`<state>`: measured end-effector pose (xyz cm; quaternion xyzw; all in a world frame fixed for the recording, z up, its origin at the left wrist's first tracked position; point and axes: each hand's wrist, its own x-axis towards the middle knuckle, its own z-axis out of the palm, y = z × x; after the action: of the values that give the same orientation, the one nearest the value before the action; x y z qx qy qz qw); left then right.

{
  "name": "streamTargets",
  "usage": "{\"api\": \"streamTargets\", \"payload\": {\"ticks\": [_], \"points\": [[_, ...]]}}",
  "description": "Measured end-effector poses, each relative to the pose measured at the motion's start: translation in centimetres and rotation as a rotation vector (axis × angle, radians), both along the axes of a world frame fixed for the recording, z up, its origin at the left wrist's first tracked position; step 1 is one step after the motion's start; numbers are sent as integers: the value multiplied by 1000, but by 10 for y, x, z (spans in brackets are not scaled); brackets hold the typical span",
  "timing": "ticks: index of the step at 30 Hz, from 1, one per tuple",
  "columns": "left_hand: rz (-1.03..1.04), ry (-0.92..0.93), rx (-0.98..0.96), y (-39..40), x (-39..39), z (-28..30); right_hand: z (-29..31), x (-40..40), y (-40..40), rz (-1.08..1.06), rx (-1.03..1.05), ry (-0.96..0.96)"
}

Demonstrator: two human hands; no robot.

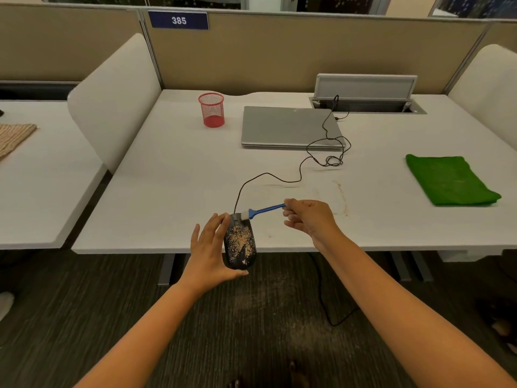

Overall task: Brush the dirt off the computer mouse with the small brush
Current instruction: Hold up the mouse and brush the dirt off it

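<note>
Now mouse (240, 245) between left fingers (216, 224)

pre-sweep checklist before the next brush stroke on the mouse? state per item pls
1. Left hand holds mouse steady: ok.
2. Right hand pinches blue brush by the handle end: ok.
3. Bristles on the mouse's front end: ok.
4. Dirt left to clear: not ok, grit covers most of the top.
5. Mouse cable slack, not snagged: ok.
6. Where the grit lands, desk or floor: cannot tell; mouse overhangs the desk edge.
</note>
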<state>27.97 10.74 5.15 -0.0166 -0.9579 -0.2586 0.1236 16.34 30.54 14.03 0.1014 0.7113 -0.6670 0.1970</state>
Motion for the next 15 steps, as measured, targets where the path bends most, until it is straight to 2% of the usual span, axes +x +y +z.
{"api": "streamTargets", "payload": {"ticks": [8,15], "points": [[-15,-13,41,-1,-6,-1,-7,17,12,-63,111,4],[-56,-6,47,1,-11,-5,-3,33,6,-95,129,60]]}}
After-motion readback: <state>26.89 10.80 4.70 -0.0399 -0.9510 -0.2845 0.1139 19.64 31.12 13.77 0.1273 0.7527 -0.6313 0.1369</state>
